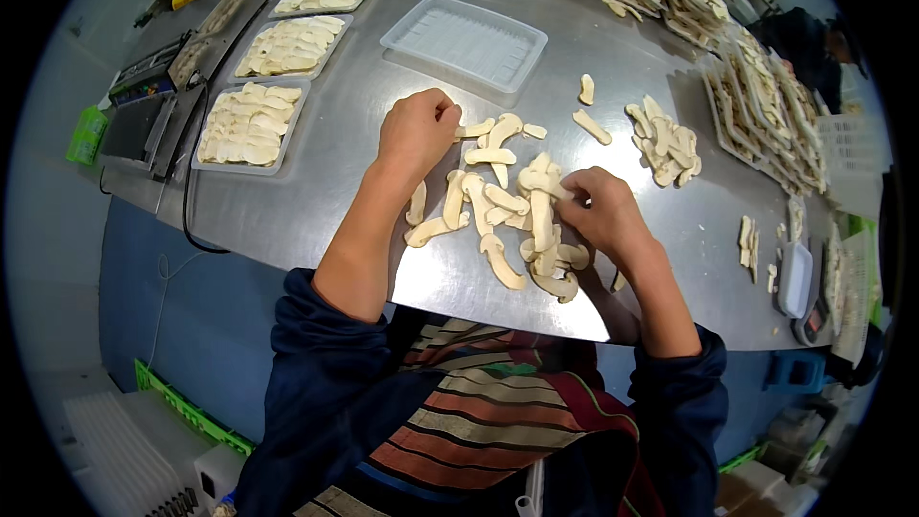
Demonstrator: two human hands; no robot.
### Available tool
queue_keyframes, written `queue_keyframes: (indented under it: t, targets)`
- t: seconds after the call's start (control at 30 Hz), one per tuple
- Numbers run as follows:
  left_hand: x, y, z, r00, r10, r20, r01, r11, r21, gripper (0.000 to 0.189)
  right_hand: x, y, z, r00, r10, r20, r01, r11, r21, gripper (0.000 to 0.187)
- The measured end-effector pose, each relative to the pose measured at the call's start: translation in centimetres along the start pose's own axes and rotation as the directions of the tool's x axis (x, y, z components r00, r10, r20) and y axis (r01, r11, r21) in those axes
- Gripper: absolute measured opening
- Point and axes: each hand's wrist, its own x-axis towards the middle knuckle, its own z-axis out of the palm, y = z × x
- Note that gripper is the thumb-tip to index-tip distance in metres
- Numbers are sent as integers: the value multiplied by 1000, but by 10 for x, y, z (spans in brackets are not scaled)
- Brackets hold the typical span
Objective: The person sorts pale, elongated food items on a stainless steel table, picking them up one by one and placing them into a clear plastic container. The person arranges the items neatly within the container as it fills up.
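Pale mushroom slices (495, 190) lie loosely heaped on the steel table (337, 208) between my two hands. My left hand (418, 131) is at the far left of the heap with its fingers curled in. One end of a small slice (475, 129) meets its fingertips; whether they grip it is hidden. At the heap's right side, my right hand (602, 207) pinches a slightly blurred mushroom slice (543, 182) above other slices. Beyond the heap sits a clear plastic tray (467, 43) with a ribbed bottom and nothing in it.
Filled trays of slices (250, 126) form a row on the left, near a scale (136, 129). A smaller slice pile (664, 142) lies right of the heap. Stacked full trays (764, 111) line the right and far edges. Another person (804, 50) is at the far right.
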Motion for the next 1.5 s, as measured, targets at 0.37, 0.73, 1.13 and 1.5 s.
queue_keyframes:
  t: [0.37,0.73,1.13,1.5]
  targets:
    - [4,-5,8,985,72,-157,-79,996,-36,19,3,62,-66,880,291,-376,-253,956,148,32]
    - [53,-25,8,783,621,-44,-516,687,512,35,-47,46,-12,946,229,-230,-184,962,200,40]
    - [73,-29,21,749,662,-31,-554,652,517,27,140,36,-12,983,171,-61,-179,967,-183,36]
    - [64,-11,8,532,805,-264,-662,590,463,26,65,125,-45,778,-433,-456,-24,704,-710,39]
